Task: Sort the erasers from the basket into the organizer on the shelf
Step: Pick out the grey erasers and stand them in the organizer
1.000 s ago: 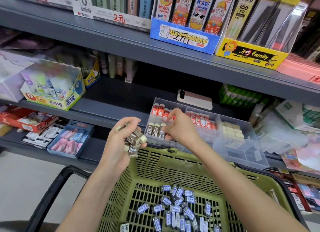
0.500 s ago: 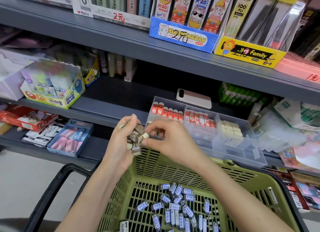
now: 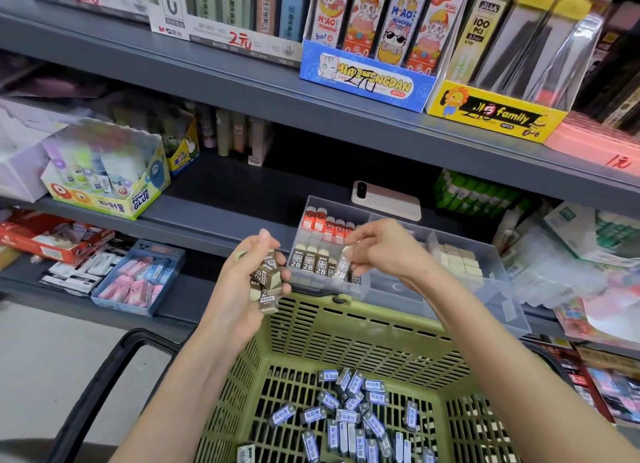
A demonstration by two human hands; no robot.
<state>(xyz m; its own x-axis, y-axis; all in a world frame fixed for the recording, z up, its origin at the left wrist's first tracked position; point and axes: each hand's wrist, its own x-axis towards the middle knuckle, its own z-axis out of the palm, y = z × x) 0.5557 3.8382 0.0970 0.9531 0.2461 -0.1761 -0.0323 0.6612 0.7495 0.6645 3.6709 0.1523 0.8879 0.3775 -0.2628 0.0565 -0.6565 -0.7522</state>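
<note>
Several brown-sleeved rectangular 2B erasers (image 3: 267, 284) fill our curled left hand (image 3: 242, 291); our right hand (image 3: 386, 251) pinches seemingly one more, blurred. Probably light, firm, slick: we pinch long sides.

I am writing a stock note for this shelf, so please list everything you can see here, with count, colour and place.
organizer: one, clear, middle shelf edge
red erasers: one row, red, organizer's back left compartment
2B erasers: several, brown, front left compartment
cream erasers: several, cream, a right compartment
phone: one, pale, behind the organizer
glue box: one, yellow, middle shelf, left
basket: one, green, below the organizer
blue-labelled erasers: many, blue and white, basket floor
left hand: grips a brown 2B bunch
right hand: pinches a blurred single eraser over the organizer
</note>
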